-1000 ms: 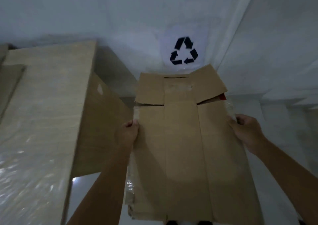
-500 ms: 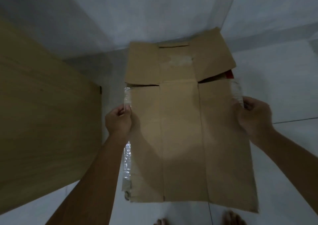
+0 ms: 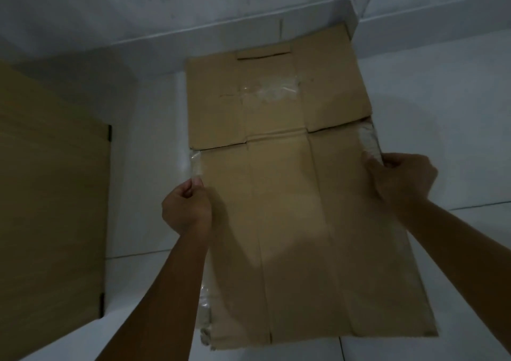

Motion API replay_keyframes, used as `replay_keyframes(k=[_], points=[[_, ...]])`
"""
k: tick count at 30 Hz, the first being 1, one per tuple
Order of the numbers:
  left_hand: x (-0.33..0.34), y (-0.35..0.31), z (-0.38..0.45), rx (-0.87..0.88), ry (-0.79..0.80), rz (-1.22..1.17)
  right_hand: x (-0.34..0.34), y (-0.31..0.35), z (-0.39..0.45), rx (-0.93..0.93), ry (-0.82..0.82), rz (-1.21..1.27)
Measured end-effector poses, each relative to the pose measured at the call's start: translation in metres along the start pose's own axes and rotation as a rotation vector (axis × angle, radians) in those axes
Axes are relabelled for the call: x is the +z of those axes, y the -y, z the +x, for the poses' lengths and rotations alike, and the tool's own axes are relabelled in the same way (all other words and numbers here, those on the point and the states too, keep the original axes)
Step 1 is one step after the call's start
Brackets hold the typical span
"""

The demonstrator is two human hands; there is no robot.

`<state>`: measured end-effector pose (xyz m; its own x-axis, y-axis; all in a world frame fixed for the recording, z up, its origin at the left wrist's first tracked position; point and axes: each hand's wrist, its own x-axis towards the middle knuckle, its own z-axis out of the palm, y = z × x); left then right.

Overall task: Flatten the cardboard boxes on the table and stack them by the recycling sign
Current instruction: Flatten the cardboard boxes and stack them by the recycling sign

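Observation:
A flattened brown cardboard box (image 3: 290,208) fills the middle of the head view, its far flaps reaching the base of the white wall. Clear tape remnants cling to its top flap and side edges. My left hand (image 3: 186,208) grips its left edge, fingers closed on the cardboard. My right hand (image 3: 401,178) holds the right edge the same way. The box lies low over the white tiled floor; whether it rests on the floor I cannot tell. The recycling sign is out of view.
A wooden table (image 3: 52,208) stands at the left, its side panel close to the box's left edge. White wall skirting (image 3: 249,29) runs across the back, with a wall corner (image 3: 351,9) at the far right. White floor tiles (image 3: 456,139) surround the box.
The view has tilted down and the box has dropped toward the floor at the wall's base. The recycling sign left the view. Both hands kept their hold on the side edges.

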<state>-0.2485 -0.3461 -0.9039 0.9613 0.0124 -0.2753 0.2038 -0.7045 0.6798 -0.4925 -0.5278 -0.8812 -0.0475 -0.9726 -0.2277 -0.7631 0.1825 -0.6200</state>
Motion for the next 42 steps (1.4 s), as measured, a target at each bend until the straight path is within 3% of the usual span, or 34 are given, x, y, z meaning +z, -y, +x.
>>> replay_keyframes(k=[6, 11, 14, 17, 22, 31, 37, 42], points=[[-0.011, 0.006, 0.011, 0.043, -0.018, 0.077, 0.009, -0.003, -0.001, -0.103, 0.072, -0.105], [-0.026, 0.011, 0.022, 0.134, 0.372, 0.213, 0.019, 0.009, 0.0, -0.028, 0.15, -0.342], [-0.053, 0.0, 0.002, 0.215, 0.546, 0.468, 0.0, 0.034, -0.037, -0.082, 0.209, -0.492], [-0.1, -0.021, -0.048, 0.451, 0.527, 0.841, -0.047, 0.06, -0.088, -0.305, 0.323, -0.75], [-0.209, -0.087, -0.142, 0.638, 0.533, 1.014, -0.166, 0.116, -0.186, -0.418, 0.433, -0.859], [-0.466, -0.231, -0.269, 0.782, 0.474, 0.887, -0.4, 0.25, -0.357, -0.503, 0.246, -0.675], [-0.621, -0.243, -0.339, 0.785, 0.385, 0.792, -0.493, 0.299, -0.476, -0.56, 0.252, -0.617], [-0.742, -0.22, -0.387, 0.725, 0.243, 0.723, -0.532, 0.325, -0.589, -0.657, 0.318, -0.553]])
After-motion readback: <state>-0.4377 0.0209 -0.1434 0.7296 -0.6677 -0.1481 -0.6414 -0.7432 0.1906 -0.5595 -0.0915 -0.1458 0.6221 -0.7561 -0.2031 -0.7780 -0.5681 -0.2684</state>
